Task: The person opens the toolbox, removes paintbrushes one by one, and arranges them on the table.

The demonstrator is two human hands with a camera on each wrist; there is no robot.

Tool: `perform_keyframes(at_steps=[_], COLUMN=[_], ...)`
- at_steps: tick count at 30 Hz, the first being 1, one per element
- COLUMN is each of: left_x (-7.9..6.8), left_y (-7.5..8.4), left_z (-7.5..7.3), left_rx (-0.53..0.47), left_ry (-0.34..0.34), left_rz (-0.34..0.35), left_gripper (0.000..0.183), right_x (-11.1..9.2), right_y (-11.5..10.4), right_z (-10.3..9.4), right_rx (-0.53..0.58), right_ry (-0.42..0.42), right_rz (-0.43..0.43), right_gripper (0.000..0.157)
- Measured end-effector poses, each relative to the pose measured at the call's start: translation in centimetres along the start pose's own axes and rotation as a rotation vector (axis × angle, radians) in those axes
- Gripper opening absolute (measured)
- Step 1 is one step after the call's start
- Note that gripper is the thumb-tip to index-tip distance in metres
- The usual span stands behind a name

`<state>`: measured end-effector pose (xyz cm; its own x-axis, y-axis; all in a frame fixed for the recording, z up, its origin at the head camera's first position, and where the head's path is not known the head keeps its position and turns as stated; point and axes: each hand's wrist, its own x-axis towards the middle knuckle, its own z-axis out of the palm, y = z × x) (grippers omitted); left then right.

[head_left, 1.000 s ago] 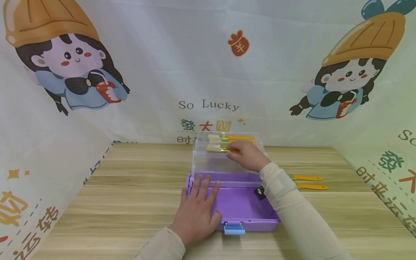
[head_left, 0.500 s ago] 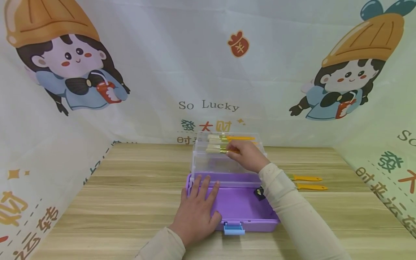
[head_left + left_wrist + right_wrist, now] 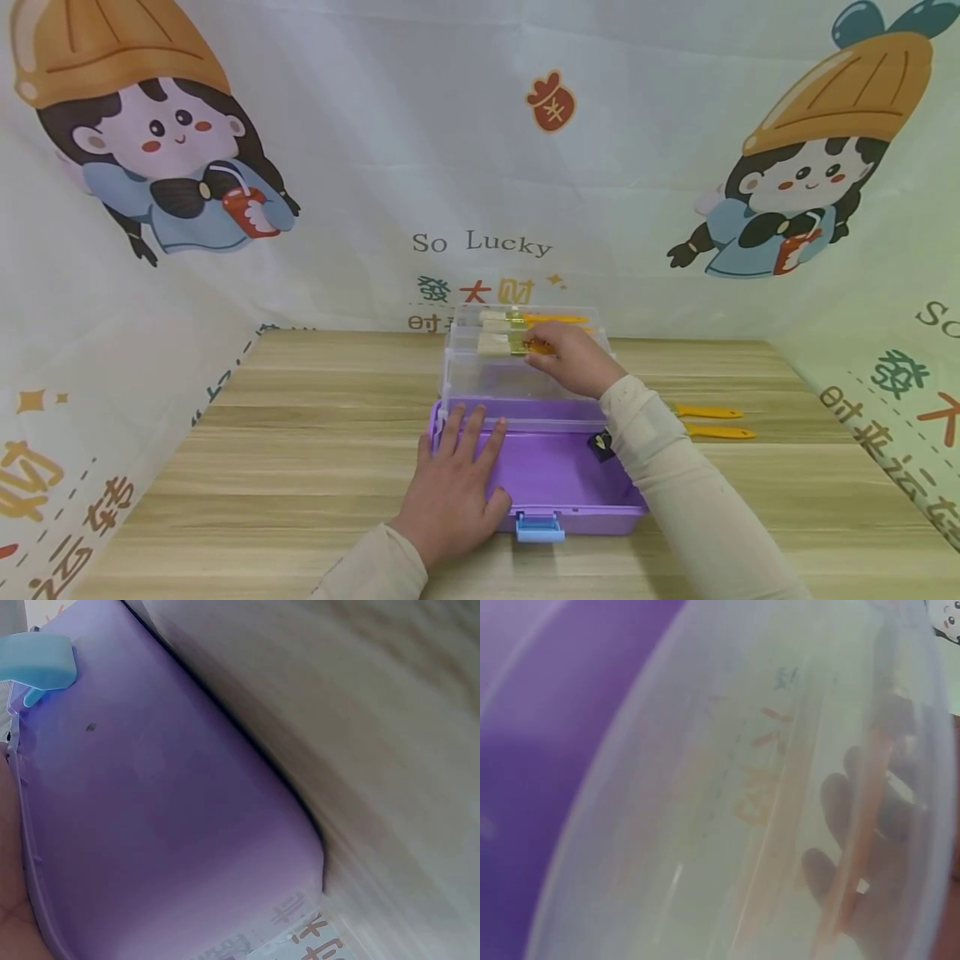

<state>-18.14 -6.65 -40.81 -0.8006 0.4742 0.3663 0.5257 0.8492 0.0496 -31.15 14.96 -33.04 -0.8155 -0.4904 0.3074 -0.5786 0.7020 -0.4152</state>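
Note:
My right hand pinches a paintbrush with pale bristles over the clear tray behind the purple box. The bristles point left; most of the yellow handle is hidden by the fingers. Just behind lie more yellow-handled paintbrushes in the raised tray. Through the clear plastic, the right wrist view shows that hand's fingers. My left hand rests with spread fingers across the left side of the box. The left wrist view shows the box's purple wall and light-blue latch.
Two more yellow handles lie on the wooden table right of the box, partly behind the right sleeve. A small black piece is inside the box at its right. Printed cloth hangs around the back and sides.
The held paintbrush has turned slightly in the right fingers, so its bristles and ferrule look broader. The left hand and the box have stayed in place.

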Motion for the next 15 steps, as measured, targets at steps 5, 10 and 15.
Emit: perform_keyframes(at_steps=[5, 10, 15], left_x=[0.0, 0.0, 0.0], left_y=[0.0, 0.0, 0.0], left_z=[0.0, -0.1, 0.0], left_rx=[0.001, 0.002, 0.007], left_ry=[-0.013, -0.021, -0.022], left_rz=[-0.005, -0.011, -0.015], left_gripper=[0.069, 0.069, 0.069], right_x=[-0.2, -0.5, -0.8], right_y=[-0.3, -0.7, -0.9], right_z=[-0.4, -0.8, -1.3], right_rx=[0.003, 0.002, -0.002], right_ry=[-0.003, -0.004, 0.018], right_rz=[0.006, 0.021, 0.01], right_gripper=[0.027, 0.029, 0.029])
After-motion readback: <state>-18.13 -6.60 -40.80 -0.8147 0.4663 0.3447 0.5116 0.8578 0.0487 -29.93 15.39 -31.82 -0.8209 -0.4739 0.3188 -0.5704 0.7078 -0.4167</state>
